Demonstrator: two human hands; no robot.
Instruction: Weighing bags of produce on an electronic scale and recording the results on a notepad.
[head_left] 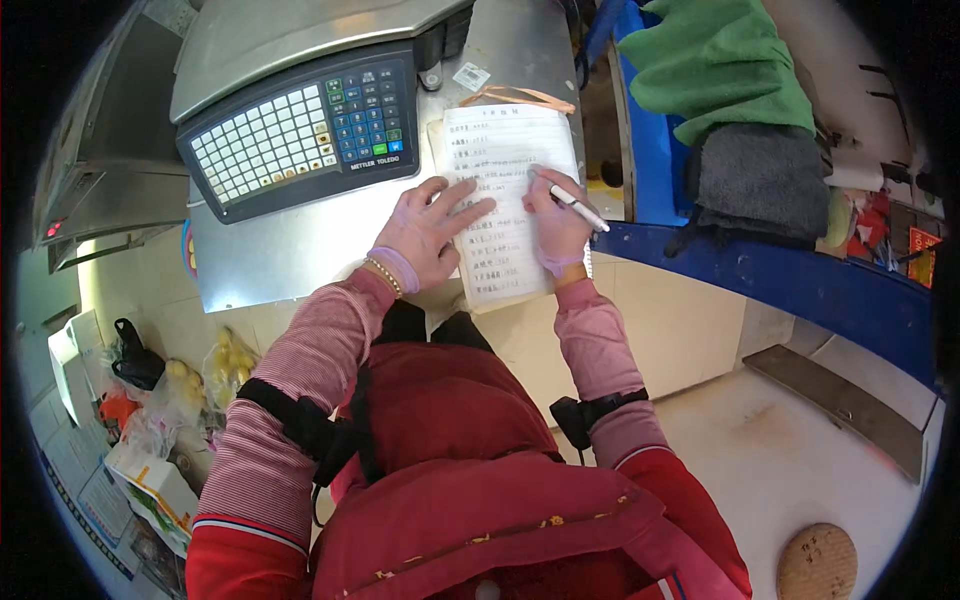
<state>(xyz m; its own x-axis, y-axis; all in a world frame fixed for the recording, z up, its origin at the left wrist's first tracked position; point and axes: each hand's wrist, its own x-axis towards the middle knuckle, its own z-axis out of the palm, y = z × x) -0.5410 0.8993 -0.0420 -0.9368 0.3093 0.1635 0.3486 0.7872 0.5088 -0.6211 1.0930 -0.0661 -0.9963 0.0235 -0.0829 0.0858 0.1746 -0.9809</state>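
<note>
A notebook (505, 255) with lines of handwriting lies open on the metal table (250, 270). My left hand (425, 235) rests with spread fingers across the page's left side, a thin clear glove on it and a beaded bracelet at the wrist. Over the right side of the page, my right hand (558, 222), also gloved, is closed round a white pen (580, 209). The pen's rear end points toward the lower right; its tip is hidden by the fingers.
Left of the notebook stands a weighing scale (300, 135) with a keypad. Green cloth (720, 65) and a dark grey towel (760, 182) hang over a blue frame (760, 275) at right. Bags of yellow produce (229, 365) sit at lower left. A round board (817, 563) lies on the floor.
</note>
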